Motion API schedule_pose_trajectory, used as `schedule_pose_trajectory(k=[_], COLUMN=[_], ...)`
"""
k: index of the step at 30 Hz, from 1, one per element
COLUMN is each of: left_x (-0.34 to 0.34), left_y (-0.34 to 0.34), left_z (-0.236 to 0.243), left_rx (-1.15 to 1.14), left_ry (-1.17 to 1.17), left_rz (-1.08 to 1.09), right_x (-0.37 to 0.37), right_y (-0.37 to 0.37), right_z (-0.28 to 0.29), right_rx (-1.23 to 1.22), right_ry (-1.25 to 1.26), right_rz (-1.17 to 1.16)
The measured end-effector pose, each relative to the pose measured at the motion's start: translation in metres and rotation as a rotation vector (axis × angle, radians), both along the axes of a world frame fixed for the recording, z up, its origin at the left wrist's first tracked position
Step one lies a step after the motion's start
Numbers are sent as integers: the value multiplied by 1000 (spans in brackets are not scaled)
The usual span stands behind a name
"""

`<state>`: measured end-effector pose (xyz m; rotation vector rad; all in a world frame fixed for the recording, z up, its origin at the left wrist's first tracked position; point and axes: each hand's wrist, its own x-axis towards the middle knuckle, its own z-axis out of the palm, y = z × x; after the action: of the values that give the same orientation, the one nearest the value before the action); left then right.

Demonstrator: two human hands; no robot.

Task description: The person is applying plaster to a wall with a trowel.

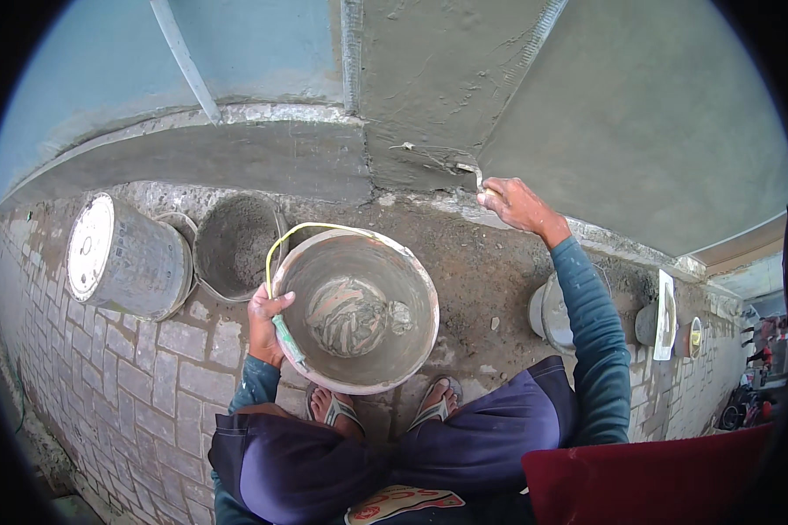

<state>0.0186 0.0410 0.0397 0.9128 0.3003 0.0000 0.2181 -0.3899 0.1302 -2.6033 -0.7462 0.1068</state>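
My left hand [267,324] is closed on the left rim of a round bucket [420,297], beside its yellow handle wire and green grip. The bucket tilts toward me, and a little wet grey mortar [348,317] is smeared over its bottom. Out to the right, my right hand [518,208] grips a trowel [479,175] by its light handle. The trowel's blade lies against the low part of the grey plastered wall [429,87], where some rough mortar shows; much of the blade is hard to make out.
At left, an overturned bucket [136,254] lies next to a dark bucket [236,249] holding mortar. Further right are another pail [553,311], a white-faced plastering float [664,317] and a small container [695,337]. Dirt runs along the wall's foot, with grey pavers [158,376] nearer me.
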Motion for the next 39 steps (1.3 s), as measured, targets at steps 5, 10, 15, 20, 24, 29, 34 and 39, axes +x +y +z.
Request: schedule_pose_trajectory(k=[5, 10, 15, 20, 24, 29, 34, 39], left_x=[-30, -41, -43, -33, -37, -30, -25, -18], left_y=[13, 10, 18, 8, 7, 2, -9, -19], left_z=[-43, -49, -52, -57, -44, -37, -35, -29], left_rx=[79, 49, 84, 128, 127, 136, 102, 98], left_ry=[100, 107, 108, 120, 123, 90, 71, 31], left_rz=[32, 45, 31, 12, 31, 25, -2, -73], right_x=[19, -32, -24, 8, -12, -19, -10, -11], right_y=[-9, -76, -12, 25, 23, 12, 4, -25], right_z=[-8, -31, -70, -15, 48, -17, -43, 72], right_rx=[-23, -4, -153, -72, 297, -11, -283, 177], right_ry=[265, 234, -80, -167, -246, -343, -199, -243], right_rz=[-151, -307, -94, -129, -227, -64, -185, -244])
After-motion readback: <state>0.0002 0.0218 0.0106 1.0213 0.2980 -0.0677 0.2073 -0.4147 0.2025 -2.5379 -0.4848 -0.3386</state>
